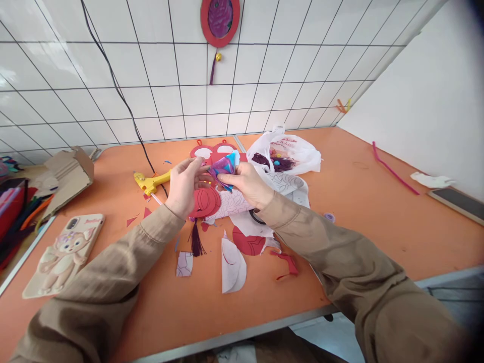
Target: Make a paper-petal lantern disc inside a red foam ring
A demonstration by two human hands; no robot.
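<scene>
A shiny purple and blue piece of fabric [223, 169], folded or crumpled, is held up over the middle of the table. My right hand [247, 184] pinches its right side, thumb lying across it. On the left edge, the curled fingers of my left hand [184, 184] meet the same fabric. Beneath the hands lie a round red felt piece [206, 202] with a dark purple tassel [196, 239], and white patterned fabric [230, 202]. Partly hidden by my right wrist are the black handles of what may be scissors [257, 217].
A yellow glue gun [151, 182] lies left of my left hand. Behind is a white plastic bag [298, 151] with purple threads. Fabric scraps [232, 267] lie in front. A phone in a cartoon case [68, 252] and a cardboard box [70, 174] are at left. A red-framed ornament [204, 30] hangs on the tiled wall.
</scene>
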